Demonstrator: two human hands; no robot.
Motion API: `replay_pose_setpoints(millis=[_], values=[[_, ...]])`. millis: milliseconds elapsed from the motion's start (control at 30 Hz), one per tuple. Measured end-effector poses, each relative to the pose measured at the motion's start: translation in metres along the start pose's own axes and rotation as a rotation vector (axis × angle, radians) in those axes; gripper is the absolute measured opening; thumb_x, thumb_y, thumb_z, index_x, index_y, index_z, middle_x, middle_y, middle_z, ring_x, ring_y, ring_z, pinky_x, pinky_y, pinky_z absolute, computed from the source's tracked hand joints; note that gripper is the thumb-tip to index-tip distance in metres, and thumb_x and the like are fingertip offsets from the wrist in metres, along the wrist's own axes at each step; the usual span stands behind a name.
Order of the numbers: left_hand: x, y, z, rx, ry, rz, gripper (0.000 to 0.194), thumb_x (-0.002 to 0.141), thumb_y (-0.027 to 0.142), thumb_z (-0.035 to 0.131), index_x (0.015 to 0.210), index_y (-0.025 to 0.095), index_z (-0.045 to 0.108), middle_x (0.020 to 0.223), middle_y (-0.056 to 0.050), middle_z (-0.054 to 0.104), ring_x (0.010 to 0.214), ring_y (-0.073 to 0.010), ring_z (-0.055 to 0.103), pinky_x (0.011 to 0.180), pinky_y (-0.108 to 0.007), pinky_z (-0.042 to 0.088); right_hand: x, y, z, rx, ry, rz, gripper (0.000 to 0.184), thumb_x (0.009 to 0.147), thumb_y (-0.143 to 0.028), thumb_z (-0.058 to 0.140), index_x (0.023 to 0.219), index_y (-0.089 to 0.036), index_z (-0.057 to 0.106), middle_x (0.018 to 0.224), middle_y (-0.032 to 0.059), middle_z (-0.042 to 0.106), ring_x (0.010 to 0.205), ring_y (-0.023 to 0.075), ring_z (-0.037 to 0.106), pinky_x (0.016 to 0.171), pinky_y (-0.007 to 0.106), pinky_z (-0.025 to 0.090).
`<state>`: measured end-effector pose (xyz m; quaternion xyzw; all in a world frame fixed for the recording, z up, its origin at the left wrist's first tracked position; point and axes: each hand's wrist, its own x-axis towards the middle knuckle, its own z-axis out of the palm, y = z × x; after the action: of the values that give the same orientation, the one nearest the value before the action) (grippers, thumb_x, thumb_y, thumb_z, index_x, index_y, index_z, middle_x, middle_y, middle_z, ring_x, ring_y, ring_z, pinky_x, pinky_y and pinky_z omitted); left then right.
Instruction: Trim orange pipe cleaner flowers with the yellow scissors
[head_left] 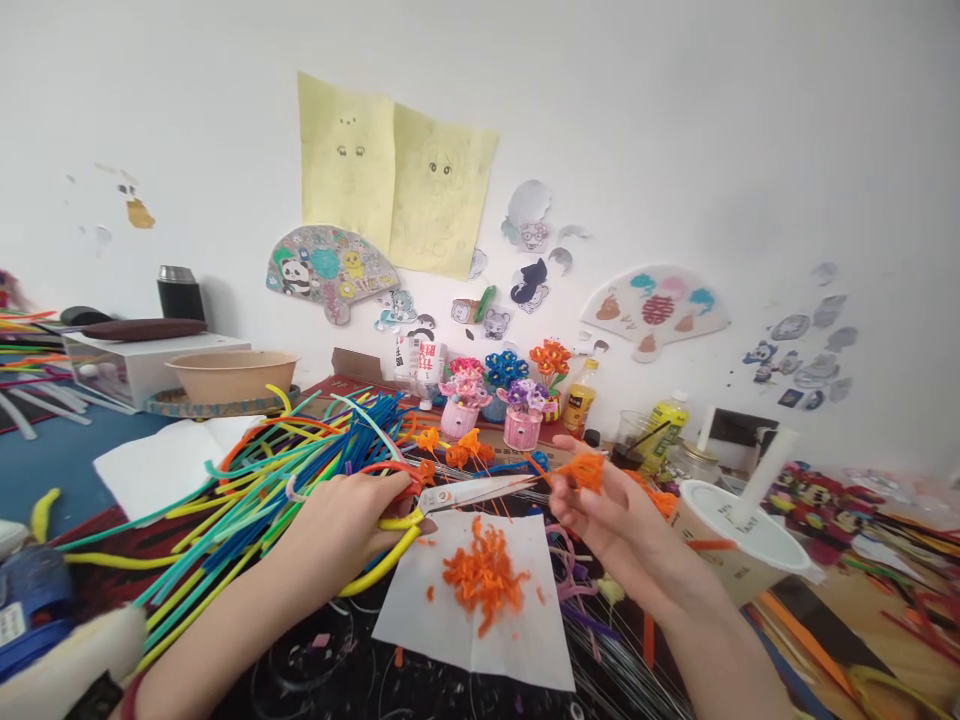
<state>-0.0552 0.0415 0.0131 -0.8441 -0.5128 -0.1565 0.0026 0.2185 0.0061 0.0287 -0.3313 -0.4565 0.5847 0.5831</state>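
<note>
My left hand (341, 522) is closed around the handles of a pair of scissors (480, 492), whose silver blades point right. Between the fingertips of my right hand (619, 525) is an orange pipe-cleaner flower (583, 470). The blade tips come close to this flower; whether they touch it I cannot tell. Below the scissors lies a white sheet of paper (517, 655), with a heap of orange fuzzy clippings (484, 575) on it. Several finished orange flowers (469, 445) on wire stems rest just behind the blades.
A big bundle of coloured pipe cleaners (247, 520) spreads across the left. Small pink pots (521, 428) of flowers and a bottle (579, 398) stand along the wall. A lidded cup (739, 530) with a straw is beside my right forearm. A tan bowl (232, 378) sits back left.
</note>
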Motion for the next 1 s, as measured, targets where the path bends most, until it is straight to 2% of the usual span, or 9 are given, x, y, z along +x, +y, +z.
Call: replay_pose_setpoints(millis=[167, 300, 400, 533, 633, 833, 1000], values=[[0.001, 0.003, 0.000, -0.033, -0.069, 0.018, 0.042, 0.083, 0.060, 0.049, 0.066, 0.022, 0.048, 0.061, 0.000, 0.057, 0.051, -0.0155, 0.046, 0.050, -0.026, 0.018, 0.004, 0.006, 0.000, -0.273, 0.137, -0.170, 0.026, 0.069, -0.031, 0.081, 0.089, -0.019, 0.070, 0.077, 0.0027, 0.068, 0.070, 0.0145, 0.062, 0.068, 0.026, 0.050], [0.001, 0.005, -0.003, -0.064, -0.117, 0.010, 0.045, 0.082, 0.063, 0.048, 0.063, 0.022, 0.043, 0.055, 0.003, 0.047, 0.049, -0.0138, 0.038, 0.049, -0.026, 0.018, 0.006, 0.011, -0.001, -0.381, 0.203, -0.254, 0.024, 0.068, -0.036, 0.081, 0.082, -0.018, 0.072, 0.077, 0.0032, 0.068, 0.065, 0.0146, 0.061, 0.063, 0.026, 0.050], [0.001, 0.007, -0.004, -0.089, -0.135, -0.009, 0.042, 0.080, 0.059, 0.052, 0.064, 0.023, 0.042, 0.057, 0.004, 0.048, 0.051, -0.0145, 0.041, 0.050, -0.025, 0.020, 0.007, 0.012, 0.001, -0.399, 0.239, -0.285, 0.024, 0.068, -0.038, 0.081, 0.078, -0.018, 0.072, 0.069, 0.0022, 0.067, 0.061, 0.0146, 0.060, 0.057, 0.025, 0.049], [0.001, 0.010, -0.004, -0.157, -0.155, -0.068, 0.025, 0.080, 0.047, 0.052, 0.078, 0.023, 0.048, 0.073, 0.000, 0.060, 0.063, -0.0195, 0.055, 0.054, -0.026, 0.029, 0.007, 0.013, 0.006, -0.363, 0.294, -0.327, 0.025, 0.070, -0.040, 0.079, 0.075, -0.017, 0.070, 0.070, 0.0031, 0.068, 0.064, 0.0153, 0.062, 0.060, 0.026, 0.051], [0.001, 0.010, -0.003, -0.180, -0.147, -0.105, 0.022, 0.080, 0.044, 0.049, 0.085, 0.023, 0.049, 0.083, -0.003, 0.065, 0.072, -0.0234, 0.060, 0.058, -0.027, 0.033, 0.008, 0.013, 0.010, -0.282, 0.327, -0.353, 0.026, 0.069, -0.040, 0.080, 0.076, -0.017, 0.070, 0.071, 0.0025, 0.069, 0.065, 0.0148, 0.063, 0.063, 0.027, 0.053], [0.001, 0.016, 0.000, -0.244, -0.075, -0.143, 0.025, 0.081, 0.048, 0.048, 0.085, 0.023, 0.047, 0.084, -0.003, 0.065, 0.073, -0.0231, 0.059, 0.062, -0.028, 0.035, 0.007, 0.014, 0.016, -0.125, 0.410, -0.375, 0.026, 0.064, -0.035, 0.085, 0.076, -0.017, 0.072, 0.069, 0.0017, 0.070, 0.065, 0.0133, 0.065, 0.067, 0.027, 0.056], [-0.001, 0.022, 0.001, -0.240, -0.090, -0.138, 0.028, 0.081, 0.050, 0.052, 0.078, 0.024, 0.044, 0.076, 0.000, 0.061, 0.066, -0.0204, 0.055, 0.058, -0.027, 0.031, 0.007, 0.016, 0.020, -0.009, 0.396, -0.344, 0.025, 0.061, -0.032, 0.086, 0.074, -0.017, 0.073, 0.070, 0.0015, 0.070, 0.063, 0.0124, 0.065, 0.064, 0.025, 0.057]])
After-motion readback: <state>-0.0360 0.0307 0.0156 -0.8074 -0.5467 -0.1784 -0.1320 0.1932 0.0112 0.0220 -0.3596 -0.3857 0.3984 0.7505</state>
